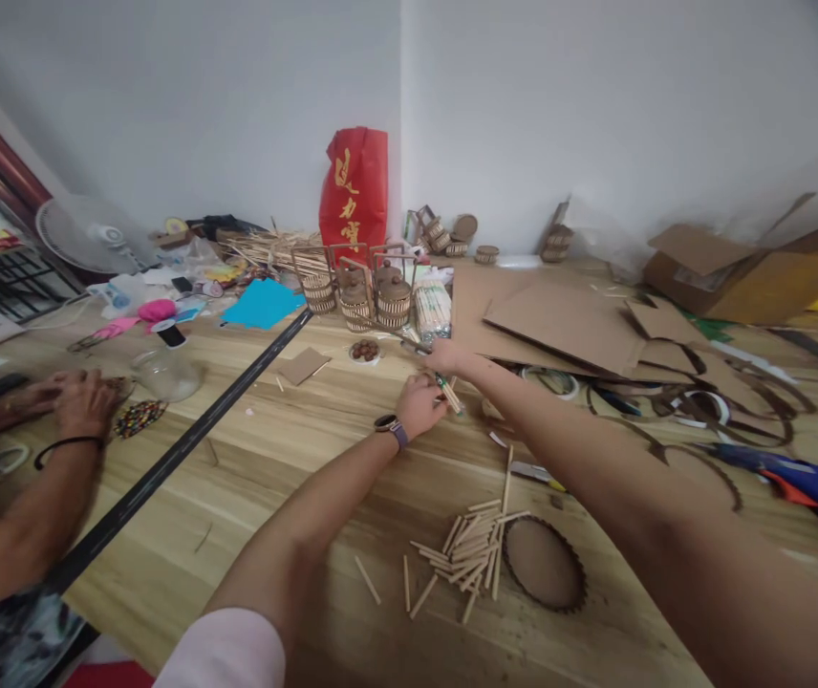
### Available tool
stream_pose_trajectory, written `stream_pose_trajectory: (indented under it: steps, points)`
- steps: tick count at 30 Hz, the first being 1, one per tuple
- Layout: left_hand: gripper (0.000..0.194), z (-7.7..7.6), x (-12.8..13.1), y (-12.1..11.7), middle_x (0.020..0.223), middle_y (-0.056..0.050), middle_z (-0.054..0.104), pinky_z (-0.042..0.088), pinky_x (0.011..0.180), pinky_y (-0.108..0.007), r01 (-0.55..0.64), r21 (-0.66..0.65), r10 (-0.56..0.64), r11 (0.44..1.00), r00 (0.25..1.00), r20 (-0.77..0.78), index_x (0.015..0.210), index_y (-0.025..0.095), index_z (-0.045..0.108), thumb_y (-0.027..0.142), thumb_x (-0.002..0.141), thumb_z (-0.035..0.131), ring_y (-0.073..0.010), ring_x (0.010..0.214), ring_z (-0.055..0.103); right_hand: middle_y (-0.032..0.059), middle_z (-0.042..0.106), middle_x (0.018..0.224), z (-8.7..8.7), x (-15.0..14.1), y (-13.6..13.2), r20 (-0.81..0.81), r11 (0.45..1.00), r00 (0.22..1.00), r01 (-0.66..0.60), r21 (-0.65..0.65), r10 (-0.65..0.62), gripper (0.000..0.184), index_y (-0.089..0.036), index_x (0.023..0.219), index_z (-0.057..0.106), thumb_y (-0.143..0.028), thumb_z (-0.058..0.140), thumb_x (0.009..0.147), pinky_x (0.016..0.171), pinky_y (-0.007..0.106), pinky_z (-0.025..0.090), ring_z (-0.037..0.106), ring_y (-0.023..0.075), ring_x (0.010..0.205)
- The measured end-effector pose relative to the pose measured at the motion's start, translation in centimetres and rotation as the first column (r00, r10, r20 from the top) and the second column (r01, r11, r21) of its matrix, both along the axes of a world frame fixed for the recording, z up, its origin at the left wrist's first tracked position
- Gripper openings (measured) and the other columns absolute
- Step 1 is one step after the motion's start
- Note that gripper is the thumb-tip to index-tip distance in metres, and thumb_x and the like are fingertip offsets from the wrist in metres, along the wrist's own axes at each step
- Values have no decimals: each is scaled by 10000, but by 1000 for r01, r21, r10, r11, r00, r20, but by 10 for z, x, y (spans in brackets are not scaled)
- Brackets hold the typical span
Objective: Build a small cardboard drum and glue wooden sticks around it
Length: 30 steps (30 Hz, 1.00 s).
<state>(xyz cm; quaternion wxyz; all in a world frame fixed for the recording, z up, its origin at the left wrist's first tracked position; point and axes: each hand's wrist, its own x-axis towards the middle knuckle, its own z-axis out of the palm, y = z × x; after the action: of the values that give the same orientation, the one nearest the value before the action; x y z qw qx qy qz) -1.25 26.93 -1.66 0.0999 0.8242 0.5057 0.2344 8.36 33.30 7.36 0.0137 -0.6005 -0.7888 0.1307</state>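
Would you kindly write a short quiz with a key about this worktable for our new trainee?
1. True or false: in the picture, the blue glue gun lies to the right of the dark-rimmed cardboard disc beside the loose sticks.
2. What red object with gold lettering stands behind the handled buckets?
3. Fill in: the hand at the bundle of sticks, with a watch on its wrist, is the wearer's ____ hand.

Key: 1. True; 2. a bag; 3. left.
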Motion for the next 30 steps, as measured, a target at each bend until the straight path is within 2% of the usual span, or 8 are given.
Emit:
stream_pose_trajectory:
  steps: [4,8,13,17,20,23,26,30]
  points:
    - [106,6,-10,-36,959,-71,625,425,946,-368,48,-41,-47,998,999,28,838,191,668,193,887,574,-229,998,540,88,608,1245,-4,6,-13,92,997,993,-66,-46,70,337,-183,1218,594,-361,589,933,870,426,541,624,221,1040]
    - [94,7,-22,-101,962,-66,624,443,941,-360,89,-95,-84,991,995,52,819,192,639,163,878,571,-215,979,553,92,610,1239,-14,5,-29,162,988,976,-133,-84,145,343,-175,1218,593,-356,600,927,872,429,539,625,222,1043]
    - [156,9,-25,-181,1079,-57,643,449,987,-324,187,-151,-168,971,978,127,951,216,639,136,908,512,-184,1073,559,94,603,1255,-31,-3,-44,182,979,963,-185,-89,198,340,-183,1226,589,-353,592,932,883,440,535,620,220,1053]
    - [212,18,-30,-205,1171,-52,664,437,1034,-380,255,-128,-221,959,948,231,1016,248,630,153,930,461,-197,1150,563,94,602,1257,-37,-4,-46,152,973,962,-216,-75,226,338,-185,1225,590,-354,591,932,884,438,534,619,220,1056]
    - [199,23,-47,-190,1077,-37,699,414,1061,-407,162,-51,-154,985,978,139,996,252,636,177,934,462,-209,1143,573,91,607,1247,-35,-2,-44,122,975,967,-216,-52,221,339,-182,1224,589,-355,591,932,875,436,538,623,218,1045]
    - [167,26,-77,-148,1000,-41,695,491,940,-342,-116,-5,116,993,990,-80,970,237,653,205,933,494,-197,1011,609,89,612,1237,-32,1,-42,87,983,979,-184,-11,185,331,-182,1216,594,-355,589,933,869,429,541,626,215,1034]
    - [229,27,-116,-90,1065,-110,659,475,976,-419,-347,58,352,936,927,-129,1035,172,649,194,978,428,-239,1080,583,92,612,1235,-30,7,-41,39,992,993,-117,54,115,348,-173,1221,589,-363,595,929,869,435,540,626,220,1038]
    - [332,27,-153,-21,1241,-105,589,542,883,-439,-519,60,519,853,829,-208,1223,165,571,344,944,591,-232,1050,617,96,601,1254,-28,16,-48,-36,990,999,-17,143,23,367,-171,1237,578,-370,594,928,887,456,529,616,230,1063]
